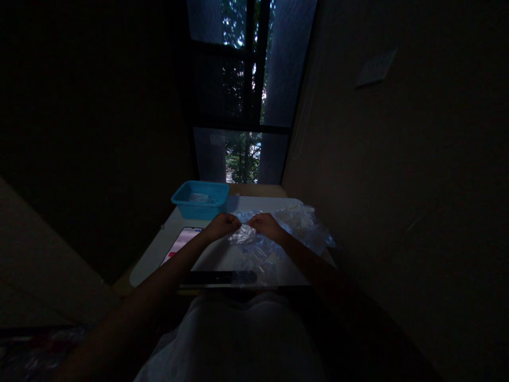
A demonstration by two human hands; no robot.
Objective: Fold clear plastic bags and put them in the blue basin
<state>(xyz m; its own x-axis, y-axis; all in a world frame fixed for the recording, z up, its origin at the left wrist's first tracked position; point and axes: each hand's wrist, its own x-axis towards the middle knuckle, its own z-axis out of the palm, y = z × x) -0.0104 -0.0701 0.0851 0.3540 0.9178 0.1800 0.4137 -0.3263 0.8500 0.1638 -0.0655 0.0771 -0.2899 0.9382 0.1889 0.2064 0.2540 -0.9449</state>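
Note:
Both hands meet over the middle of a white tabletop, fingers pinched. My left hand (224, 225) and my right hand (267, 225) grip the upper edge of a clear plastic bag (242, 234) that hangs between them. The dim light hides whether anything is inside it. Right of and below my right hand spreads a loose heap of clear plastic bags (302, 225). To the left of my left hand lies a phone (183, 243) with its screen lit.
A blue plastic basin (201, 211) stands at the back left of the white table (155, 265), with something pale and clear inside. A dark flat bar (214, 277) lies along the near edge. A window (242, 154) rises behind; a dark wall with a switch plate (376, 69) borders the right.

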